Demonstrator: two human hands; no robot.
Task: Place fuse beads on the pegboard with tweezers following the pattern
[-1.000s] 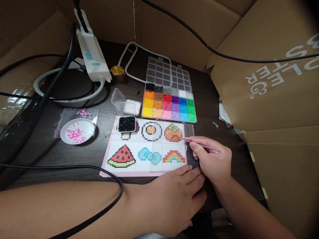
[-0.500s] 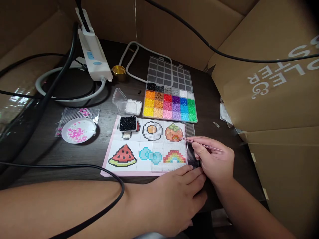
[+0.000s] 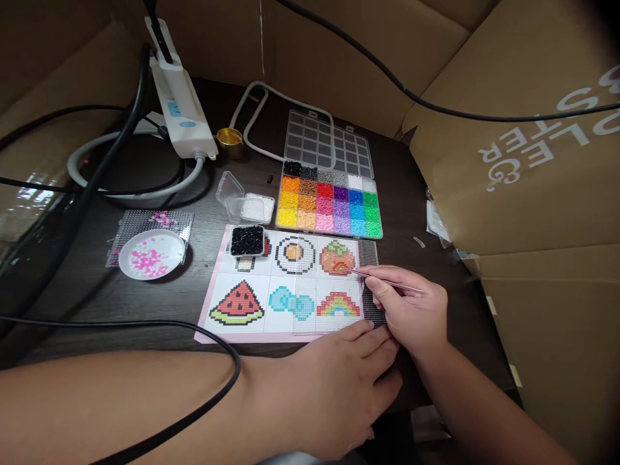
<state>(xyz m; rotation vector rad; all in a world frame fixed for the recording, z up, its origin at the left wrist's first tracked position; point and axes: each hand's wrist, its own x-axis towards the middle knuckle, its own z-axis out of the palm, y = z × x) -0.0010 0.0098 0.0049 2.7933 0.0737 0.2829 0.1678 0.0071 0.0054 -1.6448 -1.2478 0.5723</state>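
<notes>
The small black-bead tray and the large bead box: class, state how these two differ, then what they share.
The small black-bead tray holds one colour; the large bead box holds many, sorted into compartments. The tray sits on the pattern sheet; the box stands behind it on the table. The box has a hinged lid lying open; the tray shows none. Both hold beads.

Dark tabletop (image 3: pixel 203 303) carries a pattern sheet (image 3: pixel 242 284) up front, a bead box (image 3: pixel 329 203) behind it, a white dish (image 3: pixel 151 255) on a pegboard (image 3: pixel 130 223) at left, a gold cap (image 3: pixel 229 141) and power strip (image 3: pixel 179 103) at the back.
</notes>
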